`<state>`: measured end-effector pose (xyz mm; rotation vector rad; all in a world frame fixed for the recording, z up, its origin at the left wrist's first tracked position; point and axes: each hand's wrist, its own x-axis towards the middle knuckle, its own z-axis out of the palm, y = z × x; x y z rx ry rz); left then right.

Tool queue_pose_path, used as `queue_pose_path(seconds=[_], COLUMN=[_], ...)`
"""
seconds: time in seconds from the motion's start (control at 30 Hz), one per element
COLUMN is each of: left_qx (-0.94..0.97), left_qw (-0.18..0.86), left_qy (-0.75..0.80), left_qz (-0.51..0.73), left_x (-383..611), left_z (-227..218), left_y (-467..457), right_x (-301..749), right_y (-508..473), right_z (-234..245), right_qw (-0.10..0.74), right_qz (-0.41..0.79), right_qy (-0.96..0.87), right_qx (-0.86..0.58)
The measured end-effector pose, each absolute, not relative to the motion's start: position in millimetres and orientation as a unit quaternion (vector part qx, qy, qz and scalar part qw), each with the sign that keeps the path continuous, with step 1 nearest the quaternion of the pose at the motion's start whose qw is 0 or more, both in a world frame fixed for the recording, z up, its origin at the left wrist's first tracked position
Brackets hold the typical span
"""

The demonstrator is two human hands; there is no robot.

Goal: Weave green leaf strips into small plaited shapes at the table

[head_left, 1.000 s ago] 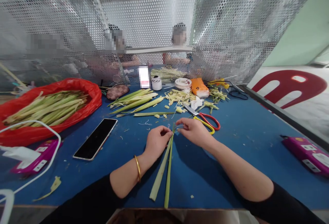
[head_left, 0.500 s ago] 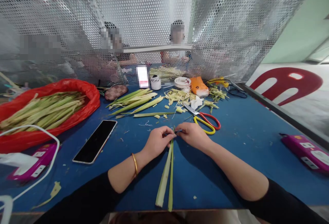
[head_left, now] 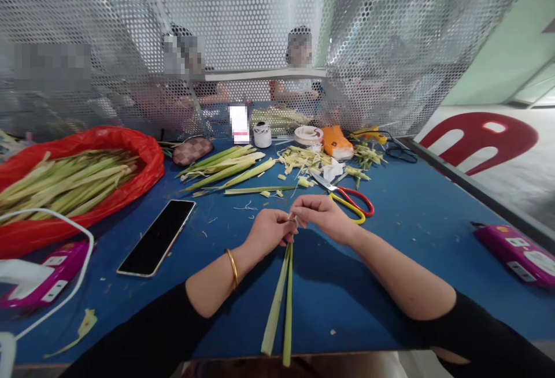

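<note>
Two long, pale green leaf strips [head_left: 288, 303] run from my fingers down towards the table's front edge. My left hand [head_left: 271, 229] is closed in a pinch on their upper ends, a gold bangle at its wrist. Right against it, my right hand [head_left: 318, 215] has thumb and forefinger pressed together just above the strips' tips. Something small and pale shows between those fingertips, too fine to name. Scissors [head_left: 347, 199] with one red and one yellow handle lie just beyond my right hand.
A red plastic bag [head_left: 150, 155] full of leaf strips stands left. Near it lie a phone [head_left: 156, 238] and a purple power strip [head_left: 47, 274]; another power strip [head_left: 515, 254] sits right. Leaves [head_left: 225, 169], scraps [head_left: 303, 159] and a tape roll [head_left: 309, 135] lie before a perforated screen [head_left: 260, 14].
My right hand has risen slightly and turned, its fingertips now above the strips' ends. My left hand keeps its pinch. The strips' lower ends have shifted slightly towards me.
</note>
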<state>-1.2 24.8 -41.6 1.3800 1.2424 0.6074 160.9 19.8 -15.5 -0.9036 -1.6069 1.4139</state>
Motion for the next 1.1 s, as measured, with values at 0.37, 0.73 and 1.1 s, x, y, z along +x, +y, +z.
queue_pose_path(seconds=[0.37, 0.73, 1.1], left_qx=[0.591, 0.566, 0.566], left_qw=[0.587, 0.603, 0.607], left_qy=[0.507, 0.509, 0.495], left_qz=[0.223, 0.24, 0.256], left_x=[-5.7, -3.7, -5.1], left_z=[-37.1, -35.5, -37.9], left_y=[28.3, 26.5, 27.6], right_x=[142.7, 186.7, 173.4], right_y=[33.3, 23.5, 16.4], right_z=[-29.7, -20.3, -39.0], right_qw=[0.436, 0.326, 0.241], right_qz=[0.515, 0.211, 0.351], right_qy=[-0.62, -0.725, -0.711], right_qx=[-0.399, -0.569, -0.561])
